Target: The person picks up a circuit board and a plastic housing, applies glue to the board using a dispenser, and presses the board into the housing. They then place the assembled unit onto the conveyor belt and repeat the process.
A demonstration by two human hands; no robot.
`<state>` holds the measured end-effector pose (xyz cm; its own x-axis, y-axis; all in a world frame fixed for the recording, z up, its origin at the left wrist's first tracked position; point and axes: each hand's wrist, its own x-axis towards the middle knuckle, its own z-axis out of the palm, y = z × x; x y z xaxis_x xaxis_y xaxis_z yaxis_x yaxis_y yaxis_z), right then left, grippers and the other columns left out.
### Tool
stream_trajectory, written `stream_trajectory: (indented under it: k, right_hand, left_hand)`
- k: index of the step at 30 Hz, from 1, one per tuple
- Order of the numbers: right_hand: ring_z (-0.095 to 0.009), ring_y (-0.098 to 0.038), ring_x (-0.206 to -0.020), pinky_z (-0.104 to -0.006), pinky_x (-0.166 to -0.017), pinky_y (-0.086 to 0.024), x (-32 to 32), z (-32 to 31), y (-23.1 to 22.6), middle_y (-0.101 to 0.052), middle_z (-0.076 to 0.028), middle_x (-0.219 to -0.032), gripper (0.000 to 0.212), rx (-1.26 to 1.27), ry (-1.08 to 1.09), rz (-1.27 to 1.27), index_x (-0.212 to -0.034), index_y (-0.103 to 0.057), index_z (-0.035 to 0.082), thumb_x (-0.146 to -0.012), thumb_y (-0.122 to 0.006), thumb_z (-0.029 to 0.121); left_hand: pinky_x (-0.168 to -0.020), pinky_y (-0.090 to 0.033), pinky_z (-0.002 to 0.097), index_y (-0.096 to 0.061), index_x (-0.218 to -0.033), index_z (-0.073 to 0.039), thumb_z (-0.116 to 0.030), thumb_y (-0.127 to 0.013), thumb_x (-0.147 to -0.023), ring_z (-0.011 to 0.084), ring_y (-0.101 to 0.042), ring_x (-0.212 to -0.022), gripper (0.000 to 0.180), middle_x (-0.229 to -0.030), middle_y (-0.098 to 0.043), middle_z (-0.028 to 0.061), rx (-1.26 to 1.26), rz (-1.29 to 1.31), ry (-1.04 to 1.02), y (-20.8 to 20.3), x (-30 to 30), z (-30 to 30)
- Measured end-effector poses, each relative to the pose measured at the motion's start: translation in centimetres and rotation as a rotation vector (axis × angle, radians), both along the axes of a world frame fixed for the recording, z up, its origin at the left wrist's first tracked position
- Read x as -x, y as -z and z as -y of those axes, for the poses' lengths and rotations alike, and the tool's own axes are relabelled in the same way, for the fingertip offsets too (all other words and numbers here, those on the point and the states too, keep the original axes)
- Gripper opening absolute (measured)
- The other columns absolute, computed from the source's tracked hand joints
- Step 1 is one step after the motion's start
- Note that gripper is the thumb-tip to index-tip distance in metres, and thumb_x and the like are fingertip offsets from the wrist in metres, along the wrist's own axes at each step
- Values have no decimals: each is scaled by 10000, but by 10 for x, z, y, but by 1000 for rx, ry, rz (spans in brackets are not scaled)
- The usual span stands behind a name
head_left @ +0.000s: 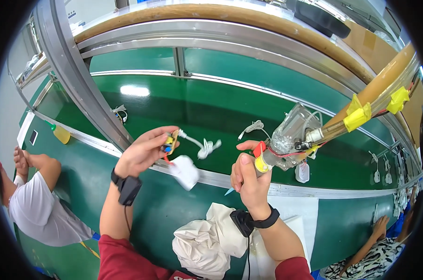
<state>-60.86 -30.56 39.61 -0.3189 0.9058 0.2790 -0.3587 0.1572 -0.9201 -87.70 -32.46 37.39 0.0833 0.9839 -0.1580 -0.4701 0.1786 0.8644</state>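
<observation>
My left hand (143, 148) pinches a small circuit board (170, 142) with yellow and blue components between thumb and fingers. A white cable (199, 143) trails from the board to the right in a loose bundle. Below it hangs a white plastic housing (185, 171), slightly blurred, with a red wire by it. My right hand (249, 177) is closed around a grey, yellow-taped cylindrical handle (263, 162). This handle joins a clear plastic bottle (293, 126) and a tube, with red wires running along it; a red piece sits near my fingertips.
A crumpled off-white cloth (206, 240) lies before me beside white sheets (293, 219). Beyond runs a green conveyor belt (164, 102) carrying corded units, one a white adapter (302, 172). A metal post (73, 70) rises at left. Co-workers sit on both sides; a yellow bottle (61, 134) stands left.
</observation>
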Motion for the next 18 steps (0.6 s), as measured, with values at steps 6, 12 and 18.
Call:
stream_trajectory:
  k: [6, 12, 18]
  right_hand:
    - [-63, -346, -400, -221, -374, -296, -4, -4, 0, -376, 9, -563, 246, -47, -35, 28, -1126, -434, 26, -980, -454, 224]
    - [-62, -340, -400, -222, -371, -282, -12, -5, 0, -377, 6, -571, 256, -13, -92, -20, -1142, -413, 40, -984, -443, 238]
    - [-57, -325, -398, -220, -367, -265, -10, -5, 3, -377, 0, -563, 194, 57, -96, -74, -1066, -382, 67, -976, -455, 223]
  left_hand:
    - [-856, -507, 266, -466, -1258, 15, -61, -603, -903, 181, -610, -1009, 388, -1139, -590, 108, 122, 22, 81, 14, -4, 44]
    - [-799, -528, 262, -478, -1225, 11, -25, -648, -863, 163, -620, -982, 402, -1153, -588, 106, 254, -111, 282, 55, -60, 39]
    - [-747, -530, 252, -443, -1250, 16, -20, -635, -862, 125, -607, -928, 434, -1116, -582, 95, 66, -258, 532, 60, -107, 31]
